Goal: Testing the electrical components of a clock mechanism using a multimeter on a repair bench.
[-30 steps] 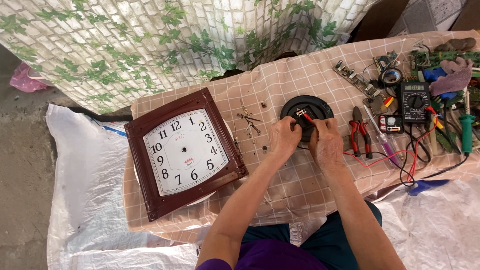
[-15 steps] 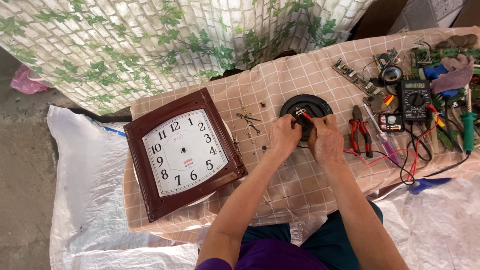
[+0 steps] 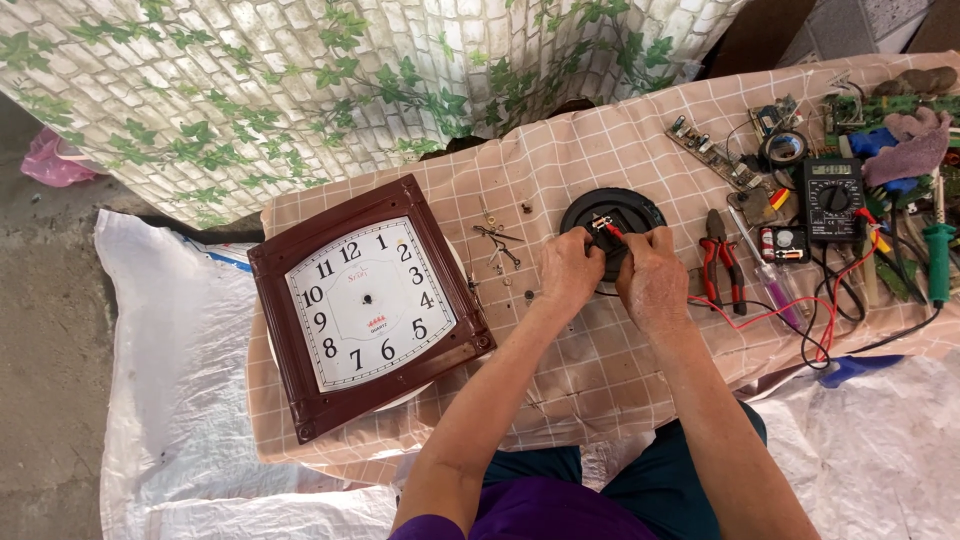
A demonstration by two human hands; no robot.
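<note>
A round black clock mechanism (image 3: 612, 212) lies on the checked cloth (image 3: 600, 370). My left hand (image 3: 566, 273) rests on its near left edge, fingers curled against it. My right hand (image 3: 652, 277) pinches a red test probe (image 3: 612, 231) whose tip touches the mechanism's centre. Its red wire (image 3: 760, 315) runs right toward the black multimeter (image 3: 832, 198). A brown square wall clock (image 3: 368, 301) with a white dial and no hands lies to the left.
Loose clock hands and screws (image 3: 498, 243) lie between clock and mechanism. Red pliers (image 3: 720, 258), a screwdriver (image 3: 770, 280), circuit boards (image 3: 712, 152), tape (image 3: 785, 148) and a green-handled tool (image 3: 936, 260) crowd the right. A white sheet (image 3: 170, 400) covers the floor.
</note>
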